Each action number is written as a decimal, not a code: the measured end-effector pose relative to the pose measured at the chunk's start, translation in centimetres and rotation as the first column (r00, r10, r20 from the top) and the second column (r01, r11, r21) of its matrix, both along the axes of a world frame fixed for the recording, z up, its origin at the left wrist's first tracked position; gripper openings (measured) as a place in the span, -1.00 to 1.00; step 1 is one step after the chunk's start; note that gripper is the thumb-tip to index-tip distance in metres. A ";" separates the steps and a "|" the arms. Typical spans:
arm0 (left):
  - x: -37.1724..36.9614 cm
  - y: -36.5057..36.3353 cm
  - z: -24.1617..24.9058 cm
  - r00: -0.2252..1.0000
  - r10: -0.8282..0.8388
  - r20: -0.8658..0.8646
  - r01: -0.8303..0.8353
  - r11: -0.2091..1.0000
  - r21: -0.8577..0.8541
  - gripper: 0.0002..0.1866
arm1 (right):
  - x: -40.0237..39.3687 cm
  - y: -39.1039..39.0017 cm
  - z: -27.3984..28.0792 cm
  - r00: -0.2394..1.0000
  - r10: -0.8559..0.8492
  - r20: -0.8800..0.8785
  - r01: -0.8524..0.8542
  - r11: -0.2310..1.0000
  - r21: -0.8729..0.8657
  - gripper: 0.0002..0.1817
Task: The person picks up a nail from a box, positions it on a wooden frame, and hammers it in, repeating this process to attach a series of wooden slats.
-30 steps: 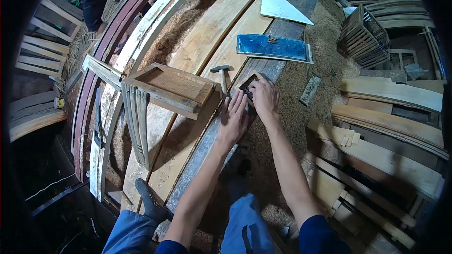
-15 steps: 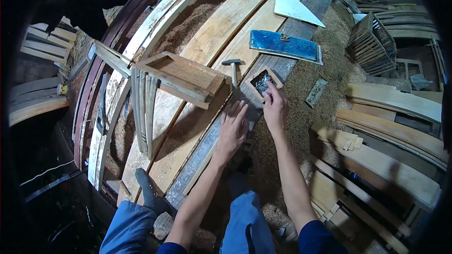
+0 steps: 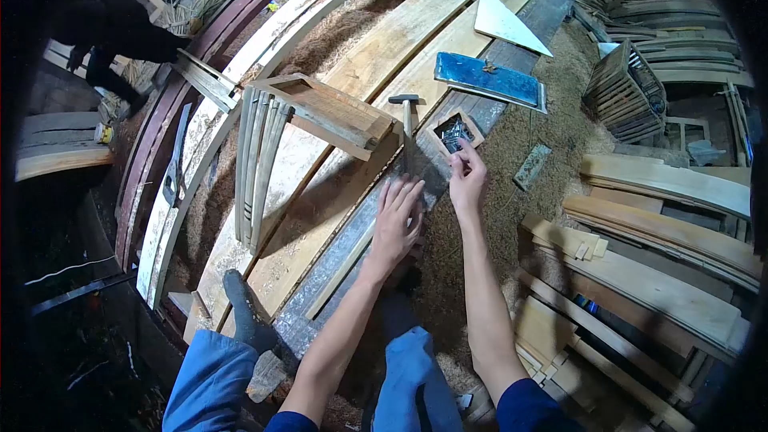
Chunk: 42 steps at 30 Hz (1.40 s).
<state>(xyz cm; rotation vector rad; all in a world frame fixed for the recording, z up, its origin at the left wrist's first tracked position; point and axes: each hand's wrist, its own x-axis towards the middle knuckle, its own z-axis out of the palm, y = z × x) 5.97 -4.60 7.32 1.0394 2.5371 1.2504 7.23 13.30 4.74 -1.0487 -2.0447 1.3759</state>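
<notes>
A small wooden box (image 3: 474, 142) full of loose nails (image 3: 454, 130) sits on the grey board. At the box's near edge is my right hand (image 3: 469, 182), thumb and forefinger pinched together; what they hold, if anything, is too small to make out. My left hand (image 3: 395, 224) lies with fingers stretched out on the grey board (image 3: 308, 304), just below the end of the hammer's handle. The hammer (image 3: 406, 116) rests head away from me, beside a slatted wooden stool-like frame (image 3: 320, 116) standing on the planks.
Beyond the box lie a blue-topped board (image 3: 488, 78) and a white triangular panel (image 3: 508, 24). Long curved planks (image 3: 400, 20) run along the left. Sawdust covers the floor at right, near a slatted crate (image 3: 624, 92) and stacked timber (image 3: 664, 216). A person (image 3: 112, 24) in dark clothes is at upper left.
My right hand has drawn back slightly from the nails towards me. My left hand stays on the board. The person at upper left has shifted, and the view has moved a little.
</notes>
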 end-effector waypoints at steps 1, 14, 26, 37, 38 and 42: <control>0.0 0.4 -0.1 1.000 0.005 0.001 -0.005 1.000 0.017 -0.43 | 0.0 0.0 0.7 0.998 0.043 0.043 -0.042 0.999 -0.019 -0.66; 2.7 -7.5 -4.2 0.975 0.184 -0.123 -0.201 0.969 -0.146 -0.57 | 8.6 -10.6 -0.2 0.991 0.126 -0.035 -0.127 0.992 -0.020 -0.85; 2.8 -10.7 -4.6 0.971 0.229 0.072 -0.205 0.946 -0.250 -0.63 | 8.1 -15.2 -3.4 0.994 0.089 0.063 -0.085 0.995 -0.053 -0.84; 2.8 -11.1 -5.7 0.995 0.076 -0.070 -0.088 0.979 -0.186 -0.67 | 8.0 -16.9 -5.5 0.999 0.044 0.029 -0.045 0.999 0.006 -0.83; 3.0 -11.6 -5.6 0.994 0.086 -0.068 -0.097 0.977 -0.189 -0.67 | 7.5 -16.9 -5.7 0.998 0.057 0.005 -0.057 0.998 0.030 -0.83; 2.9 -12.0 -5.1 0.974 0.178 -0.144 -0.202 0.963 -0.177 -0.68 | 6.1 -17.4 -4.7 0.994 0.104 0.023 -0.105 0.992 0.065 -0.82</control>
